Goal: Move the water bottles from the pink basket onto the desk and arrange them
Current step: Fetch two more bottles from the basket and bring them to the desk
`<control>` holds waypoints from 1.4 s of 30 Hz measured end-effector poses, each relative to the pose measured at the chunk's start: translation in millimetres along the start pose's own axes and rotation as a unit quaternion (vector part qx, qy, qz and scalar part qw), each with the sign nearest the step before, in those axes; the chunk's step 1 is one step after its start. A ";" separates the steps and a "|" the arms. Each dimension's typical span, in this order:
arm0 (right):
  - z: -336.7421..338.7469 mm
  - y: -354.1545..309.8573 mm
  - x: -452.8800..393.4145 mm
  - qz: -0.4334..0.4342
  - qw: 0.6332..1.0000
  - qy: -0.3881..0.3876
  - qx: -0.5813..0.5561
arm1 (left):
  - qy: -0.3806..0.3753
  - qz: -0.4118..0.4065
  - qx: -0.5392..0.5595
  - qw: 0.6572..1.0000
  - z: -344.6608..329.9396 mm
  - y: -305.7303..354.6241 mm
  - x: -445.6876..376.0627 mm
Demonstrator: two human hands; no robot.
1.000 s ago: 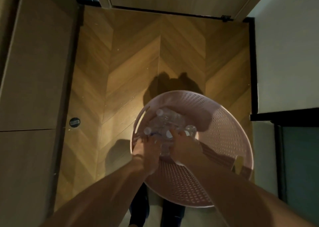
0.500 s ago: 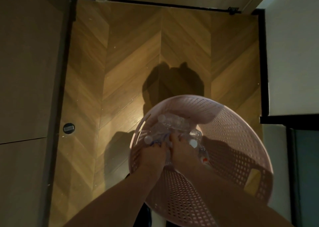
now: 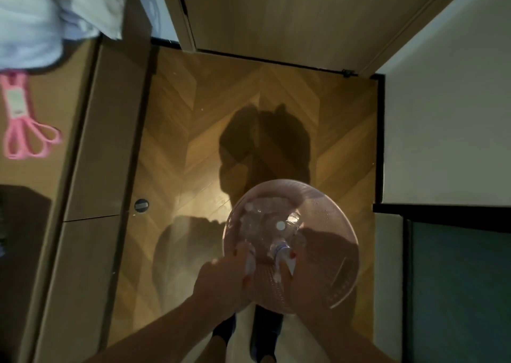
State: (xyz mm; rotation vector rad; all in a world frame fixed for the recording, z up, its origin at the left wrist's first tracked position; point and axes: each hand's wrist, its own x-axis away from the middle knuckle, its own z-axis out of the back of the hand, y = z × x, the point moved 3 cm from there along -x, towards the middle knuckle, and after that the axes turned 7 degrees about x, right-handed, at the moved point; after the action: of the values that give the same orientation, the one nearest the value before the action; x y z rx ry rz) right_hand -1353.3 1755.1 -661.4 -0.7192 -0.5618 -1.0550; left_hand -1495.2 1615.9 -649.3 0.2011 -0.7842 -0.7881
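Observation:
The round pink perforated basket (image 3: 331, 252) stands on the wooden floor just in front of my feet. Several clear plastic water bottles (image 3: 262, 219) with white caps lie heaped in its far left part. Both my hands are inside the basket at its near side. My left hand (image 3: 221, 277) is closed around a clear bottle (image 3: 249, 263). My right hand (image 3: 304, 279) is closed around a bottle with a blue label (image 3: 278, 248), its neck pointing away from me. The picture is blurred, so the finger positions are unclear.
The wooden desk (image 3: 55, 92) runs along the left, its front panels dropping to the floor. On it lie pink scissors (image 3: 25, 125), a white cloth (image 3: 41, 11) and a dark object (image 3: 22, 224). A round floor stopper (image 3: 141, 205), a door ahead, a white wall right.
My hands have drawn back toward the near side of the basket, each closed on a bottle. The view has lifted and pulled away, bringing the desk top into sight at the left.

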 end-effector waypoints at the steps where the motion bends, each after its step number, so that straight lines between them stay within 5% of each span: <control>1: 16.1 -5.8 19.5 0.002 1.000 -0.004 0.008 | -0.008 -0.008 0.045 0.999 10.3 5.7 16.8; 5: 87.7 -32.5 97.4 0.027 0.996 -0.007 0.090 | 0.036 0.041 0.133 0.990 68.2 34.5 92.1; 9: 158.9 -60.6 173.1 0.052 0.991 -0.005 0.120 | 0.077 0.049 0.097 0.991 137.0 66.8 161.3; 18: 227.1 -122.7 291.9 0.247 0.957 0.027 0.150 | 0.178 0.161 0.229 0.943 204.6 108.6 320.4; 32: 237.8 -120.6 395.6 0.503 0.789 -0.039 0.350 | 0.443 0.312 0.250 0.802 176.7 183.4 516.5; 42: 188.5 -159.3 533.3 0.654 0.623 -0.108 0.416 | 0.541 0.426 0.332 0.644 119.2 222.0 662.8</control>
State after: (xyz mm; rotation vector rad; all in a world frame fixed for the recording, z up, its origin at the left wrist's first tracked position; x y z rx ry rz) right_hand -1303.0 1543.2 -115.6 -0.2258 -0.4741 0.7054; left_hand -1159.3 1320.8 -99.0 0.8059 0.1106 0.6156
